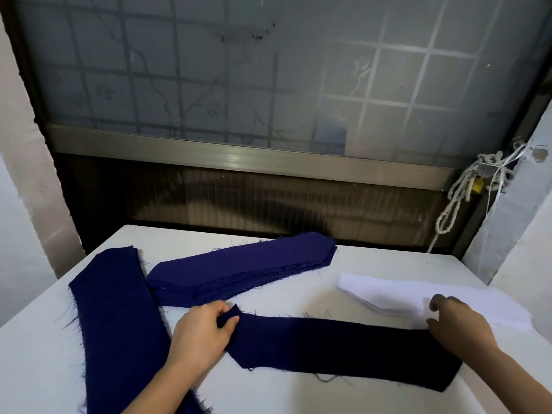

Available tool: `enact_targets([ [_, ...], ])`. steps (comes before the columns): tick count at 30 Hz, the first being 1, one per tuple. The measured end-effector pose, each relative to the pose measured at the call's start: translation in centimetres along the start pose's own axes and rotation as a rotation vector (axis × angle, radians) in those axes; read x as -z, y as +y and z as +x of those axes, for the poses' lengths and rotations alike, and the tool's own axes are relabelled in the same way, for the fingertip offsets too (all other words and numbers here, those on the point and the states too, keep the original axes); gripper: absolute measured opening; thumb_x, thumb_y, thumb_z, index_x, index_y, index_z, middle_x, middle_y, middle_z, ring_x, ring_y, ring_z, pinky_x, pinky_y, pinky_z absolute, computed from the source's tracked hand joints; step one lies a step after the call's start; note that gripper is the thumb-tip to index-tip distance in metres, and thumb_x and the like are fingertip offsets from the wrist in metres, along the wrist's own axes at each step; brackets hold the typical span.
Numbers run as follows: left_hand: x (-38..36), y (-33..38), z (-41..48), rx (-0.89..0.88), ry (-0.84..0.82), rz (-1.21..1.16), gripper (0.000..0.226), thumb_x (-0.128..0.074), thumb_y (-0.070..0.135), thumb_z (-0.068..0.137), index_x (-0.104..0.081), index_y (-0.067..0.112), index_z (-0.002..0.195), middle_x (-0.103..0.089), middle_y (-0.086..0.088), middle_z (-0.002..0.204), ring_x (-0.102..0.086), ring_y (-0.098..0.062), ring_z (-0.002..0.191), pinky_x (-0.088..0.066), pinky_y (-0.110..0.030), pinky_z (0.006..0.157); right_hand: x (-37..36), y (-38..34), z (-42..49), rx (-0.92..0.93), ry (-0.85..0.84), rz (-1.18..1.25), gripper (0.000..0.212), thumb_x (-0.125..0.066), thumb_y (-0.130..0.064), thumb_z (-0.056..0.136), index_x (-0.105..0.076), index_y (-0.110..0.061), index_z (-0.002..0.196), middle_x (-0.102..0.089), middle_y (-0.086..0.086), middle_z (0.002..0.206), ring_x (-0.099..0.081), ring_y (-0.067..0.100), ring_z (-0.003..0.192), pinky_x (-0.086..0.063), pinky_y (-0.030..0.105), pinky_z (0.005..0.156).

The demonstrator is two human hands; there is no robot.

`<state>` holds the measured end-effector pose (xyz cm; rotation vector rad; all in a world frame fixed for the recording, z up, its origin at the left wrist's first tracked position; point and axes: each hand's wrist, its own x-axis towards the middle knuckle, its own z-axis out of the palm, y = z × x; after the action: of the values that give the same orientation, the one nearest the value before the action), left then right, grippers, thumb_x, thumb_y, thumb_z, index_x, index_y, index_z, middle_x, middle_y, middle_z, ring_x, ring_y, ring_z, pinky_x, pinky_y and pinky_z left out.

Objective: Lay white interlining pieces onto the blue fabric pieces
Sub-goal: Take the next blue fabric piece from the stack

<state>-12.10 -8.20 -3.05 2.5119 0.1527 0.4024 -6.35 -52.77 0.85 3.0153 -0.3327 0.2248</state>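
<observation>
A single dark blue fabric piece [343, 348] lies flat across the white table [298, 392] in front of me. My left hand [200, 333] pinches its left pointed end between thumb and fingers. My right hand [457, 324] rests over its right end, fingers reaching onto the stack of white interlining pieces [397, 297] beside it; whether it grips one I cannot tell. A stack of blue pieces [242, 267] lies behind, and a long blue stack [119, 318] runs down the left.
The table ends at a dark window frame [239, 156] with frosted glass at the back. A knotted rope [466, 189] hangs at the right wall. White table surface shows between the fabric stacks.
</observation>
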Motion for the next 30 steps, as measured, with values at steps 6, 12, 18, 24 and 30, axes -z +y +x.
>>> enact_targets([
  [6, -0.2, 0.1, -0.2, -0.057, 0.040, 0.049, 0.019, -0.068, 0.034, 0.091, -0.052, 0.039, 0.081, -0.058, 0.022, 0.080, -0.056, 0.003, 0.070, -0.034, -0.012, 0.056, 0.8, -4.5, 2.8, 0.252, 0.052, 0.403, 0.016, -0.058, -0.024, 0.093, -0.062, -0.017, 0.108, -0.063, 0.004, 0.105, -0.056, 0.018, 0.090, -0.048, 0.031, 0.083],
  [12, 0.3, 0.0, 0.0, 0.102, 0.079, -0.055, 0.020, -0.066, 0.036, 0.092, -0.056, 0.036, 0.074, -0.062, 0.019, 0.059, -0.058, -0.003, 0.055, -0.040, -0.022, 0.051, 0.0, -8.1, 3.8, 0.373, 0.014, 0.207, 0.015, -0.051, -0.020, 0.095, -0.062, -0.010, 0.099, -0.060, 0.007, 0.102, -0.057, 0.023, 0.090, -0.044, 0.027, 0.077],
  [18, 0.0, -0.1, 0.2, 0.097, 0.060, 0.004, 0.015, -0.064, 0.039, 0.092, -0.058, 0.036, 0.079, -0.062, 0.014, 0.058, -0.057, -0.002, 0.055, -0.037, -0.020, 0.049, -0.8, -8.6, 4.5, 0.306, -0.004, 0.135, 0.013, -0.049, -0.011, 0.091, -0.059, -0.008, 0.098, -0.059, 0.009, 0.106, -0.057, 0.024, 0.097, -0.044, 0.028, 0.080],
  [24, 0.0, -0.3, 0.1, 0.091, 0.041, 0.014, 0.016, -0.062, 0.042, 0.092, -0.057, 0.036, 0.079, -0.062, 0.013, 0.056, -0.058, -0.003, 0.053, -0.037, -0.020, 0.048, -1.7, -8.4, 5.3, 0.292, -0.073, 0.095, 0.023, -0.048, -0.014, 0.092, -0.054, -0.006, 0.112, -0.054, 0.011, 0.117, -0.053, 0.024, 0.107, -0.043, 0.029, 0.092],
  [30, 0.0, 0.0, -0.1, 0.083, 0.066, -0.006, 0.006, -0.061, 0.039, 0.093, -0.056, 0.035, 0.093, -0.058, 0.021, 0.071, -0.055, 0.003, 0.062, -0.036, -0.019, 0.054, -1.6, -7.0, 5.6, 0.183, -0.059, 0.440, 0.011, -0.050, -0.014, 0.093, -0.057, -0.005, 0.090, -0.059, 0.012, 0.096, -0.055, 0.026, 0.086, -0.046, 0.033, 0.078],
])
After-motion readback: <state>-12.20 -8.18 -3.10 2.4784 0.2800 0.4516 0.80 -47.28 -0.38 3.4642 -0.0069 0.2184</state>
